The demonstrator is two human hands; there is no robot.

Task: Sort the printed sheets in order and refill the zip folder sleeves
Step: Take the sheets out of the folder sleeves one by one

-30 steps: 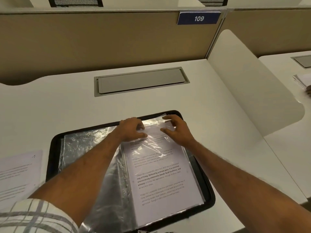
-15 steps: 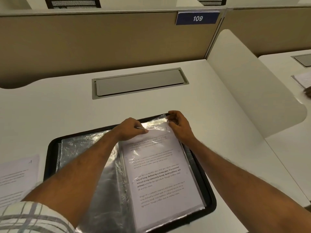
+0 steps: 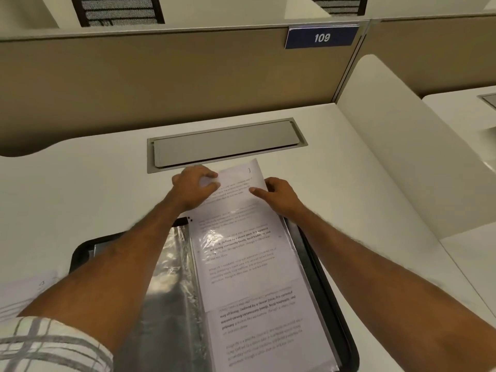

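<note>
We look down at the open black zip folder (image 3: 347,331) lying on the white surface (image 3: 80,197). A printed sheet (image 3: 241,183) lies half inside the right-hand sleeve (image 3: 268,331), with its top end jutting past the folder's far rim toward the grey hatch (image 3: 228,142). Our left hand (image 3: 194,187) curls its fingers round the sheet's top left corner. Our right hand (image 3: 280,196) pinches the right edge, thumb on top. Our left forearm crosses the empty sleeves (image 3: 171,277) and partly hides a loose sheet (image 3: 26,294). A white divider (image 3: 402,157) stands to the right.
</note>
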